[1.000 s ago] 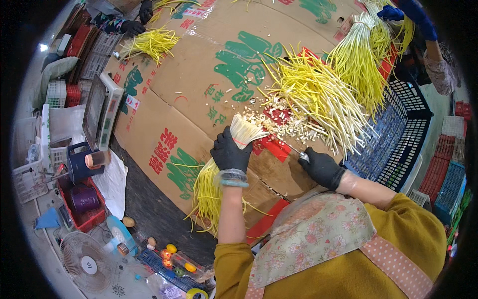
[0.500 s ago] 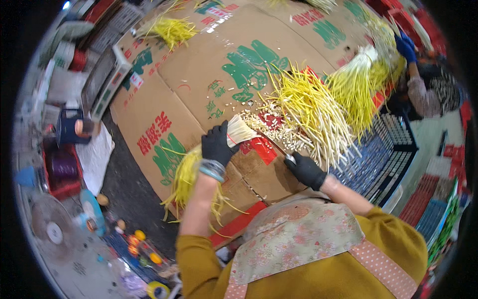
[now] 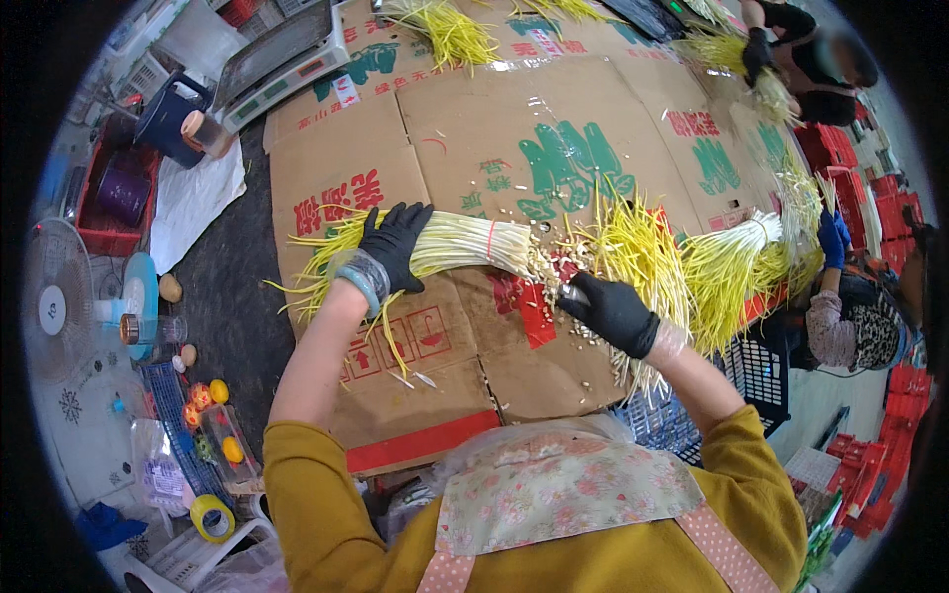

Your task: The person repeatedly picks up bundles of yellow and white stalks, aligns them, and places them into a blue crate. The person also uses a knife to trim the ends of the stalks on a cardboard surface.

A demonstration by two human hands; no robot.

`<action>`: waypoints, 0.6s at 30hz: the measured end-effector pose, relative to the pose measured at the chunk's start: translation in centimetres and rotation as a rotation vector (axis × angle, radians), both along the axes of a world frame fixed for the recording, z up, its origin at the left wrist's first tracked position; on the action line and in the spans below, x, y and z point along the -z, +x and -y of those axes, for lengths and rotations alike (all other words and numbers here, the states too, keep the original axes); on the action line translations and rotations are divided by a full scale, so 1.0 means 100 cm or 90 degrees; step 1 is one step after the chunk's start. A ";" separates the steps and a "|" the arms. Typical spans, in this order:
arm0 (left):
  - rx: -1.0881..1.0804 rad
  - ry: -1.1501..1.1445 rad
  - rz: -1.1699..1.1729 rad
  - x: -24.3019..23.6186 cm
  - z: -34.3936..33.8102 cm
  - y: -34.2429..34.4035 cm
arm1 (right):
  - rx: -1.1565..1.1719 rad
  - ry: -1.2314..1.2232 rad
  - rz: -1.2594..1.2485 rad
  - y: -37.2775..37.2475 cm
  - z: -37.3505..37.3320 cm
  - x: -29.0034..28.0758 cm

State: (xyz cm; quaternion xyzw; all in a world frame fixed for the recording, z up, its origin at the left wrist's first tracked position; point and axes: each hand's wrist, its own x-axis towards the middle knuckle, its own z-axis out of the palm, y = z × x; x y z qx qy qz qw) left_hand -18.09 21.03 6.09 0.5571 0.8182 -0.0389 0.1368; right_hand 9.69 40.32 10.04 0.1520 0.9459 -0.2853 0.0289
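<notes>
Left hand (image 3: 395,247) clasps a banded yellow-chive bundle (image 3: 463,242), seemingly trimmed, while right hand (image 3: 615,314) grips a knife (image 3: 571,295) beside loose, apparently unbanded stalks (image 3: 641,259).

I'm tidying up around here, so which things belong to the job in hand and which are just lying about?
In the job:
tied stalk bundle, left hand on it
metal tool, mostly hidden, in right hand
loose yellow stalks
cut bits

Lying about, apparently:
fan
blue pitcher
yellow tape roll

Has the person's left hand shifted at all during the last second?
Yes. Judged against the printing on the cardboard, the left hand has moved leftward, closer to the big red lettering.
</notes>
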 end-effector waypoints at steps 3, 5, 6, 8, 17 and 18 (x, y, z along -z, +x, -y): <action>-0.023 0.058 0.038 0.020 -0.001 -0.004 | -0.055 0.114 0.094 -0.021 -0.017 -0.002; -0.019 0.095 0.032 0.030 0.000 -0.007 | -0.093 0.159 0.060 -0.023 -0.019 -0.004; -0.017 0.096 0.033 0.034 0.001 -0.009 | -0.103 0.162 0.067 -0.025 -0.020 -0.006; -0.012 0.092 0.042 0.038 0.000 -0.012 | -0.135 0.149 0.058 -0.032 -0.027 -0.004; -0.003 0.101 0.013 0.037 0.009 -0.012 | 0.057 -0.056 -0.071 -0.041 -0.062 -0.024; -0.006 0.104 0.030 0.035 0.008 -0.010 | 0.113 -0.078 -0.082 -0.054 -0.070 -0.021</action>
